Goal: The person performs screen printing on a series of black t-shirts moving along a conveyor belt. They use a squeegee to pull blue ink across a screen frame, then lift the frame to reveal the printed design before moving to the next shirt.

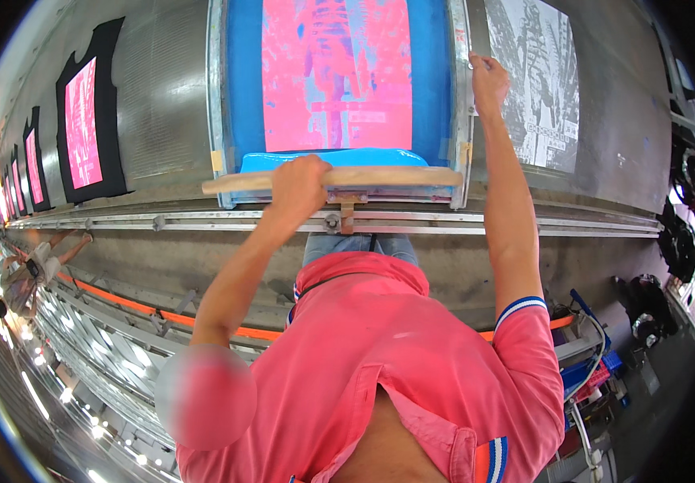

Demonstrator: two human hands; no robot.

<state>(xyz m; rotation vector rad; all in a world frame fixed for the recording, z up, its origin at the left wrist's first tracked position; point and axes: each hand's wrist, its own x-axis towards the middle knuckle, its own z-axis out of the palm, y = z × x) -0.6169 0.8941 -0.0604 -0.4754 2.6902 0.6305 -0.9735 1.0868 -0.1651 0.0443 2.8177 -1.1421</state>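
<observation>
My left hand is closed around the wooden handle of a squeegee, which lies across the near end of a screen-printing frame. Just beyond the squeegee, bright blue ink sits in a long puddle. Inside the frame is a blue mesh screen with a large pink printed-looking picture area. My right hand has its fingers curled at the right rail of the frame, gripping its edge. The inner side of that grip is partly hidden.
Black shirt pieces with pink prints lie on the long metal table at left. A grey-and-white print lies at right. A metal rail runs along the near edge. Another person stands far left.
</observation>
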